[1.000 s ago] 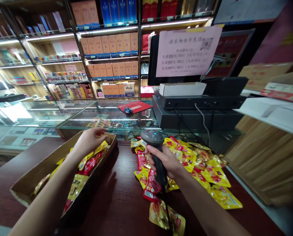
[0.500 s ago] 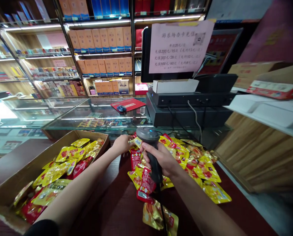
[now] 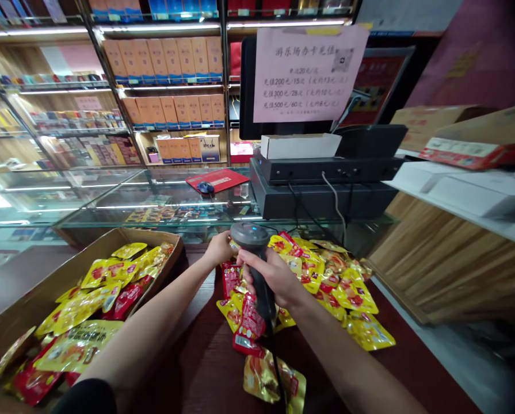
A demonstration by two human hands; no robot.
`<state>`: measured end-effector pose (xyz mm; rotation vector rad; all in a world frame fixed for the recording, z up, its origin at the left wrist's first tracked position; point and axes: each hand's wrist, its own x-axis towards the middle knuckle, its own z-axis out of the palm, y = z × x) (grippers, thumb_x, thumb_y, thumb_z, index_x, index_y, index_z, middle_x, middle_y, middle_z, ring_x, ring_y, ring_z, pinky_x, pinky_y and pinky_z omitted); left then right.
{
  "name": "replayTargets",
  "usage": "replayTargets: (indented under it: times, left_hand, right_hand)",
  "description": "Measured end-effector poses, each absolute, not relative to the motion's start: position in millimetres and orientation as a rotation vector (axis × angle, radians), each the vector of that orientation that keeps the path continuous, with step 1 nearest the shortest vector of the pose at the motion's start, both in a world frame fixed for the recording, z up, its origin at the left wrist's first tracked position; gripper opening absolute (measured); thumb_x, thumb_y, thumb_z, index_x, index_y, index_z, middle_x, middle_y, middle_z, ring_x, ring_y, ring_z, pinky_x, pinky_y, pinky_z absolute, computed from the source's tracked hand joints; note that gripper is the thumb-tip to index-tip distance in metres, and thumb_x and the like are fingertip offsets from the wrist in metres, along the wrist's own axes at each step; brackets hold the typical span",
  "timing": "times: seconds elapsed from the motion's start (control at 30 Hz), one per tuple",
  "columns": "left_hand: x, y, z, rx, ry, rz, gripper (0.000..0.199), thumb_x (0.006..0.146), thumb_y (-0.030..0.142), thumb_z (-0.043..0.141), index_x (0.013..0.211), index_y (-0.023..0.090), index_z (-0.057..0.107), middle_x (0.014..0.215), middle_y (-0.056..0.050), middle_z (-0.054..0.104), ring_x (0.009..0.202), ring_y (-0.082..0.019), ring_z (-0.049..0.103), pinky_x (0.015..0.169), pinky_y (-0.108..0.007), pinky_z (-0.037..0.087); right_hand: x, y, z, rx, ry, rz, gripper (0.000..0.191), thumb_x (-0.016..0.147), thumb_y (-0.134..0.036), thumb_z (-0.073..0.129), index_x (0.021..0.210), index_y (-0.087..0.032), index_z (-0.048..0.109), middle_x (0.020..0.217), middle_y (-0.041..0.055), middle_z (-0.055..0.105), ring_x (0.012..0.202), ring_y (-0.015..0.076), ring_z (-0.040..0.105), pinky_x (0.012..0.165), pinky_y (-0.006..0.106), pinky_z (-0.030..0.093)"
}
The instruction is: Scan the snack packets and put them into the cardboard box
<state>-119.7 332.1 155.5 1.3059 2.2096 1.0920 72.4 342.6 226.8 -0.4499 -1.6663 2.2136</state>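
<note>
A dark grey barcode scanner (image 3: pixel 254 234) stands upright in my right hand (image 3: pixel 278 276), its fingers wrapped around the handle and a blue light lit on top. My left hand (image 3: pixel 220 248) pinches a small yellow snack packet just behind the scanner head, which hides most of the packet. Around and under the scanner lies a pile of yellow and red snack packets (image 3: pixel 355 290) on the dark red tabletop (image 3: pixel 188 345). One gold packet (image 3: pixel 261 376) rests nearest me, with the scanner's cable running over it. To the left, a cardboard box (image 3: pixel 180 253) holds more packets.
Behind the pile stands a glass display counter (image 3: pixel 162 198) with a computer mouse (image 3: pixel 205 187) on a red mat (image 3: pixel 222 180). A monitor bearing a pink sign (image 3: pixel 309 75) and a black cash drawer (image 3: pixel 321 198) are at the back. White boxes (image 3: pixel 473 190) sit on the right-hand wooden counter.
The view has shifted slightly, so the scene sits a little further left. The packet in my left hand is now more hidden behind the scanner. Both hands keep their hold.
</note>
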Motion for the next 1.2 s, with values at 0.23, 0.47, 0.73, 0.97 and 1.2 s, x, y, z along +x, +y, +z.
replayTargets:
  times: [0.23, 0.47, 0.73, 0.97, 1.2]
  left_hand:
    - [-138, 296, 168, 0.891, 1.826, 1.469, 0.030, 0.052, 0.033, 0.080, 0.068, 0.011, 0.067, 0.061, 0.000, 0.063, 0.057, -0.011, 0.056, 0.057, -0.022, 0.046]
    - [-160, 241, 192, 0.699, 1.620, 1.501, 0.047, 0.053, 0.042, 0.083, 0.088, 0.014, 0.069, 0.082, -0.005, 0.069, 0.066, -0.014, 0.061, 0.061, -0.026, 0.052]
    - [-155, 236, 177, 0.421, 1.388, 1.462, 0.041, 0.062, 0.034, 0.081, 0.097, 0.016, 0.067, 0.092, -0.007, 0.071, 0.073, -0.017, 0.067, 0.069, -0.032, 0.055]
    - [-146, 237, 180, 0.493, 1.156, 1.364, 0.045, 0.060, 0.016, 0.082, 0.102, 0.015, 0.066, 0.101, -0.011, 0.071, 0.086, -0.021, 0.068, 0.080, -0.033, 0.052]
    - [-139, 243, 165, 0.560, 1.450, 1.416, 0.049, 0.049, 0.021, 0.087, 0.094, 0.017, 0.070, 0.084, -0.004, 0.071, 0.071, -0.014, 0.065, 0.068, -0.027, 0.050]
  right_hand:
    - [64, 327, 213, -0.493, -1.746, 2.250, 0.033, 0.079, -0.049, 0.061, 0.075, -0.016, 0.053, 0.046, -0.0050, 0.051, 0.034, 0.0065, 0.044, 0.035, 0.018, 0.034]
    - [62, 304, 209, -0.509, -1.820, 2.311, 0.033, 0.078, -0.048, 0.062, 0.080, -0.018, 0.049, 0.046, -0.0062, 0.050, 0.033, 0.0082, 0.045, 0.034, 0.019, 0.035]
    - [59, 307, 201, -0.543, -1.825, 2.314, 0.034, 0.079, -0.049, 0.060, 0.079, -0.017, 0.050, 0.048, -0.0055, 0.052, 0.034, 0.0079, 0.047, 0.035, 0.019, 0.037]
    - [58, 313, 201, -0.570, -1.797, 2.296, 0.032, 0.080, -0.048, 0.061, 0.081, -0.018, 0.050, 0.049, -0.0065, 0.052, 0.033, 0.0072, 0.046, 0.035, 0.018, 0.037]
    - [62, 308, 208, -0.582, -1.804, 2.293, 0.034, 0.079, -0.050, 0.060, 0.081, -0.018, 0.048, 0.049, -0.0065, 0.052, 0.034, 0.0076, 0.047, 0.035, 0.018, 0.038]
